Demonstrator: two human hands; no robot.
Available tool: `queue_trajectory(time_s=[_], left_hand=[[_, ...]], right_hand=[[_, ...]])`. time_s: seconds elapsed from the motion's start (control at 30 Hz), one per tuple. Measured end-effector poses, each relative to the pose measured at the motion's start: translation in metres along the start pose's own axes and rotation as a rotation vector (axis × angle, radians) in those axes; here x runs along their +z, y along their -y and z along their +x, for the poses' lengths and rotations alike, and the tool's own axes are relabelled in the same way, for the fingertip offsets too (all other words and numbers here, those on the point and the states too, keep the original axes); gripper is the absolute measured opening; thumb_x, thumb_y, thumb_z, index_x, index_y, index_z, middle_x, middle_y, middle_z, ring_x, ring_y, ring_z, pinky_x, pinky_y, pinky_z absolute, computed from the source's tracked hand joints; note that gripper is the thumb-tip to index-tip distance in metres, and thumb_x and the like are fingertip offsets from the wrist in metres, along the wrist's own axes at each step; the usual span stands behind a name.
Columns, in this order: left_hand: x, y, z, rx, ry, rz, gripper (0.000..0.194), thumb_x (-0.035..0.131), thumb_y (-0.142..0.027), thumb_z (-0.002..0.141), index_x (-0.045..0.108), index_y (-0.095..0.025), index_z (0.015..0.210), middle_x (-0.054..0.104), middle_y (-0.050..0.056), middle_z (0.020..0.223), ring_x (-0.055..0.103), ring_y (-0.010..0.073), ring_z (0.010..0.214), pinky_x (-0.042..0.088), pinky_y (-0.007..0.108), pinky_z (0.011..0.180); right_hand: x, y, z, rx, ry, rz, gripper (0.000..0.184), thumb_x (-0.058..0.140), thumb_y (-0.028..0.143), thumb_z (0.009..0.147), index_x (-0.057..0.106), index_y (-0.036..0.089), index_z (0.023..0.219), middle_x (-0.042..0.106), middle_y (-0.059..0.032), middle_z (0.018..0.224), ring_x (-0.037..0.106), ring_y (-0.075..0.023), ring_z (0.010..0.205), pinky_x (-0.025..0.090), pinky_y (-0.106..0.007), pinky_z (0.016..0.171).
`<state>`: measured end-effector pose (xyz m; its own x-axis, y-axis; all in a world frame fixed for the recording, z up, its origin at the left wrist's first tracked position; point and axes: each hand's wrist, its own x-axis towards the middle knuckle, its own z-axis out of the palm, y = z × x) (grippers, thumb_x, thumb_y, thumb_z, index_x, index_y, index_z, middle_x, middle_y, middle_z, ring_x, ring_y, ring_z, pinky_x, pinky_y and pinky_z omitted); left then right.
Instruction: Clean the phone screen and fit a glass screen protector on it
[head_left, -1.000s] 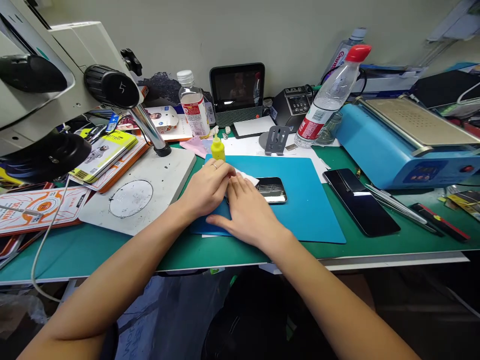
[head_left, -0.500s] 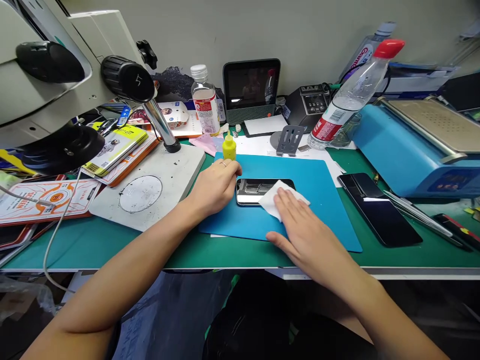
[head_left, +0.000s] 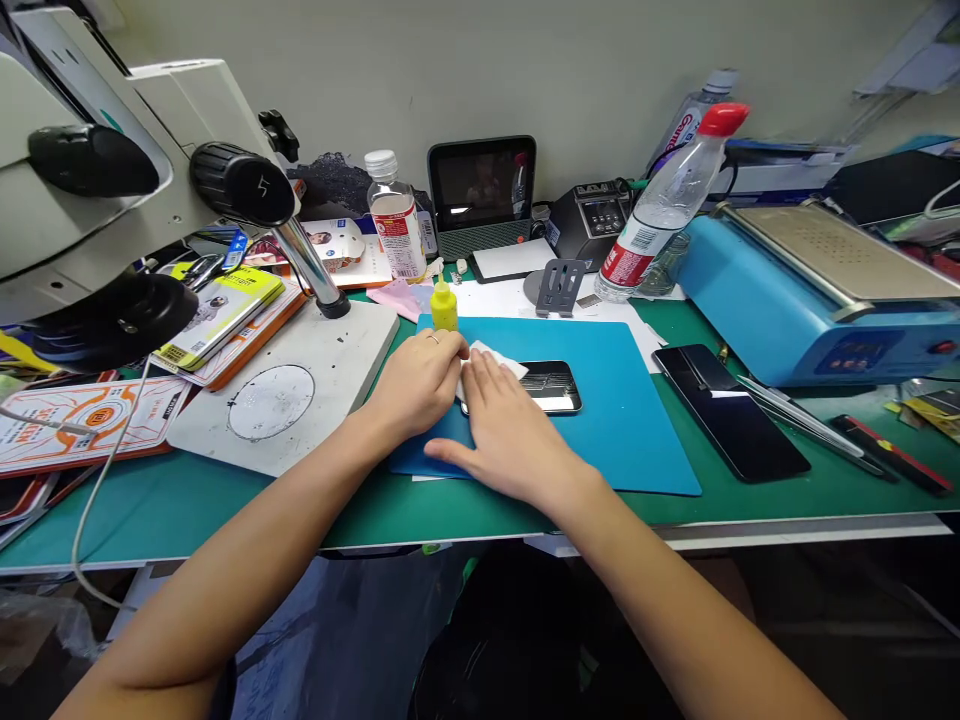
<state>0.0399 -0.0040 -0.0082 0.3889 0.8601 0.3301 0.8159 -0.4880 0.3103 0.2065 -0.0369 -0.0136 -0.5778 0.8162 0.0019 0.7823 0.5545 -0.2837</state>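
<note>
On a blue mat (head_left: 622, 430) lies a phone (head_left: 559, 388) with a glossy dark face that reflects light streaks. My right hand (head_left: 510, 425) is laid flat over its left part, fingers straight and thumb spread away. Under those fingers is a white wipe (head_left: 499, 358), pressed onto the phone. At the phone's left end is my left hand (head_left: 424, 378), with curled fingers and a ring, closed on the edge there; its fingertips are partly hidden. Just behind it stands a yellow dropper bottle (head_left: 444, 308).
A microscope (head_left: 105, 200) on a pale base (head_left: 345, 370) stands left, near stacked boxes (head_left: 225, 310). To the right lie a large dark phone (head_left: 739, 425), tweezers (head_left: 817, 425) and a blue heating plate (head_left: 787, 310). Behind are a red-capped bottle (head_left: 660, 215) and a small screen (head_left: 484, 190).
My right hand slid the wipe right across the phone, then back left to the end beside my left hand. My left hand stays at the phone's left end. The camera view shifted slightly.
</note>
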Motion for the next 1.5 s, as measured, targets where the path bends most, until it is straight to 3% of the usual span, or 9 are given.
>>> queue_trajectory(time_s=[0.3, 0.47, 0.6, 0.8, 0.97, 1.07, 1.2, 1.37, 1.5], left_hand=[[-0.001, 0.001, 0.0, -0.026, 0.01, -0.002, 0.026, 0.035, -0.017, 0.1, 0.061, -0.019, 0.099, 0.069, 0.01, 0.095, 0.062, 0.0274, 0.094, 0.05, 0.041, 0.085], [-0.003, -0.002, 0.001, -0.048, 0.054, 0.025, 0.024, 0.037, -0.018, 0.1, 0.062, -0.019, 0.1, 0.067, 0.01, 0.097, 0.061, 0.0278, 0.096, 0.049, 0.04, 0.084], [-0.005, -0.006, 0.001, -0.021, 0.102, 0.012, 0.028, 0.044, -0.038, 0.104, 0.062, -0.017, 0.108, 0.068, 0.01, 0.105, 0.06, 0.0292, 0.102, 0.05, 0.042, 0.088], [-0.007, -0.007, -0.002, 0.057, 0.192, 0.002, 0.062, 0.054, -0.063, 0.097, 0.055, -0.011, 0.131, 0.064, 0.017, 0.13, 0.057, 0.0341, 0.12, 0.048, 0.047, 0.101], [-0.007, -0.004, -0.004, 0.149, 0.261, 0.03, 0.083, 0.068, -0.069, 0.085, 0.049, -0.01, 0.142, 0.06, 0.019, 0.14, 0.055, 0.0368, 0.126, 0.047, 0.049, 0.107], [-0.008, -0.003, -0.003, 0.167, 0.287, 0.028, 0.079, 0.071, -0.063, 0.086, 0.05, -0.01, 0.141, 0.061, 0.018, 0.14, 0.056, 0.0356, 0.126, 0.048, 0.048, 0.106], [-0.009, -0.004, -0.001, 0.147, 0.297, 0.006, 0.062, 0.069, -0.049, 0.092, 0.052, -0.014, 0.14, 0.065, 0.014, 0.135, 0.06, 0.0319, 0.123, 0.051, 0.044, 0.101], [-0.01, -0.005, 0.001, 0.115, 0.3, -0.022, 0.058, 0.072, -0.046, 0.09, 0.054, -0.017, 0.136, 0.068, 0.012, 0.128, 0.062, 0.0307, 0.118, 0.053, 0.043, 0.096], [-0.008, -0.007, 0.002, 0.108, 0.287, -0.063, 0.053, 0.072, -0.043, 0.089, 0.054, -0.019, 0.132, 0.068, 0.01, 0.124, 0.063, 0.0291, 0.115, 0.053, 0.043, 0.097]], right_hand=[[0.003, -0.01, -0.046, -0.204, -0.029, -0.056, 0.106, 0.037, 0.079, 0.094, 0.034, -0.005, 0.158, 0.025, -0.0295, 0.167, 0.022, -0.0387, 0.157, 0.026, -0.054, 0.128], [-0.008, -0.046, -0.076, -0.117, -0.025, -0.131, 0.097, 0.035, 0.073, 0.098, 0.033, -0.002, 0.159, 0.026, -0.0269, 0.168, 0.026, -0.0374, 0.156, 0.032, -0.056, 0.125], [-0.017, -0.072, -0.084, -0.016, 0.004, -0.142, 0.093, 0.036, 0.07, 0.1, 0.028, 0.0, 0.161, 0.023, -0.0254, 0.169, 0.021, -0.036, 0.158, 0.03, -0.057, 0.125], [-0.024, -0.102, -0.073, 0.043, 0.029, -0.061, 0.086, 0.038, 0.065, 0.101, 0.026, 0.006, 0.163, 0.022, -0.0201, 0.17, 0.023, -0.0338, 0.158, 0.029, -0.059, 0.125], [-0.029, -0.118, -0.068, 0.008, -0.186, 0.026, 0.055, 0.038, 0.046, 0.107, 0.06, 0.012, 0.145, 0.056, -0.0145, 0.153, 0.053, -0.0306, 0.142, 0.045, -0.053, 0.118], [-0.042, -0.125, -0.067, -0.026, -0.324, 0.014, 0.042, 0.044, 0.039, 0.106, 0.075, 0.017, 0.124, 0.076, -0.0116, 0.128, 0.072, -0.0306, 0.118, 0.057, -0.049, 0.104], [-0.074, -0.137, -0.049, 0.041, -0.448, -0.09, 0.039, 0.048, 0.041, 0.104, 0.078, 0.019, 0.115, 0.08, -0.0119, 0.115, 0.077, -0.0324, 0.1, 0.06, -0.046, 0.084], [-0.096, -0.144, -0.006, -0.195, -0.086, -0.182, 0.05, 0.044, 0.052, 0.102, 0.083, 0.024, 0.089, 0.082, -0.0073, 0.108, 0.075, -0.0324, 0.1, 0.057, -0.045, 0.08], [-0.088, -0.127, 0.016, -0.225, -0.139, -0.131, 0.06, 0.035, 0.054, 0.106, 0.083, 0.019, 0.095, 0.081, -0.0122, 0.111, 0.075, -0.033, 0.103, 0.056, -0.046, 0.086]])
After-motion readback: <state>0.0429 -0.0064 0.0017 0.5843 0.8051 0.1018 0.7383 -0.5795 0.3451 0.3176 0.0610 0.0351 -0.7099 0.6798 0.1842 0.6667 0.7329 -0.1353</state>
